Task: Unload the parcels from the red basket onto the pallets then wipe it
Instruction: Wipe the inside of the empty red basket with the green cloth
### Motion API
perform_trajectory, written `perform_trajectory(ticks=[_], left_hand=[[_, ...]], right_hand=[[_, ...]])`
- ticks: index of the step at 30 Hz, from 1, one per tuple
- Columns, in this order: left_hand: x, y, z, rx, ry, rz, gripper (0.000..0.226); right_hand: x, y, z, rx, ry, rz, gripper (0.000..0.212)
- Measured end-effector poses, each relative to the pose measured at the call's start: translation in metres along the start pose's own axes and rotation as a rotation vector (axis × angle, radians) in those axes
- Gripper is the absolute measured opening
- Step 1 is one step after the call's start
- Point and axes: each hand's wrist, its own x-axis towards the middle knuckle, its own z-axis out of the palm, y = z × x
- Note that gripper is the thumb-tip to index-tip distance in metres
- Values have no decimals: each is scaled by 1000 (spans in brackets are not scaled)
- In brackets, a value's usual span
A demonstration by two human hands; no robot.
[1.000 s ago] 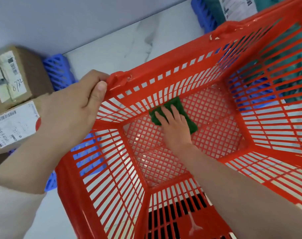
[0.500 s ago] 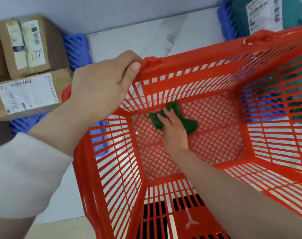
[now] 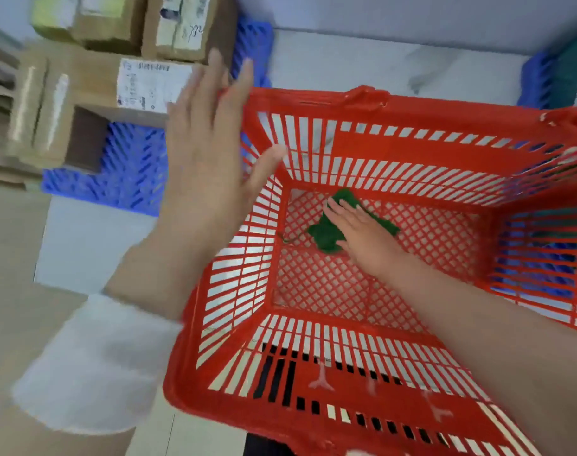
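Parcels (image 3: 116,87) unloaded onto pallets (image 3: 129,172); your flat right hand (image 3: 362,235) presses a cloth (image 3: 326,232) wiping the red basket (image 3: 313,103), left hand (image 3: 204,153) spread open.

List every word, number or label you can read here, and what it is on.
All print is motion-blurred; nothing can be read.
White label on the front cardboard box: printed lines, illegible.
Label on the rear box: handwritten scrawl, illegible.
On the red basket: no lettering I can make out.
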Motion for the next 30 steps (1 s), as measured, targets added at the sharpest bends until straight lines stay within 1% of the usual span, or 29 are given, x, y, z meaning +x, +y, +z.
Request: perform_trajectory(ticks=[1,3,4,5,6,7,8,10,11,12,14,15,16,17,18,19,20,21,22,23,25,27,29,30], left_hand=[[-19,-9,-1,-31,4,-83,73],[-48,-22,3,-211,-87,-266,73],[-58,-26,7,-337,-121,-349,67],[-64,-27,11,-424,-119,-391,58],[-65,-28,16,-457,-90,-385,48],[-65,-30,20,-463,-53,-370,40],[-64,-31,23,-461,-27,-358,36],[-64,-31,23,-455,2,-350,34],[-64,-31,23,-446,6,-352,35],[-65,-30,23,-442,8,-357,35],[-66,-29,22,-447,11,-371,36],[-66,-28,22,-453,10,-378,37],[-66,-27,21,-457,7,-383,37],[-65,-27,20,-458,4,-387,37],[-65,-27,19,-456,3,-392,37],[-66,-27,19,-457,3,-399,37],[-66,-27,18,-462,1,-408,36],[-67,-28,19,-464,-1,-415,36],[-67,-28,19,-454,1,-417,36],[-67,-29,20,-438,6,-414,36],[-67,-29,20,-411,10,-400,37],[-68,-28,20,-392,7,-392,39],[-68,-27,20,-371,4,-395,39],[-69,-27,20,-362,4,-400,39]], right_hand=[[7,-6,2,75,49,24,68],[16,-22,8,212,181,91,63],[17,-28,15,269,231,103,60],[17,-34,24,300,240,82,57],[15,-40,33,310,211,22,55],[12,-44,42,309,145,-70,54],[7,-48,49,301,38,-180,53],[-10,-49,60,232,-230,-412,52],[-19,-47,63,157,-341,-495,53],[-26,-42,64,89,-421,-542,56],[-32,-36,58,86,-492,-522,61],[-29,-37,51,157,-457,-467,59],[-25,-39,45,262,-351,-401,55],[-20,-43,43,355,-210,-357,50],[-15,-48,42,400,-94,-348,46],[-12,-54,42,388,-77,-364,44],[-10,-57,45,322,-163,-404,44],[-11,-59,51,210,-303,-464,43],[-14,-58,59,91,-408,-524,44],[-18,-53,64,19,-431,-563,45],[-30,-38,61,-9,-387,-589,51],[-48,-17,50,-49,-394,-604,57],[-71,13,36,-164,-448,-618,62],[-84,28,27,-245,-523,-605,65]])
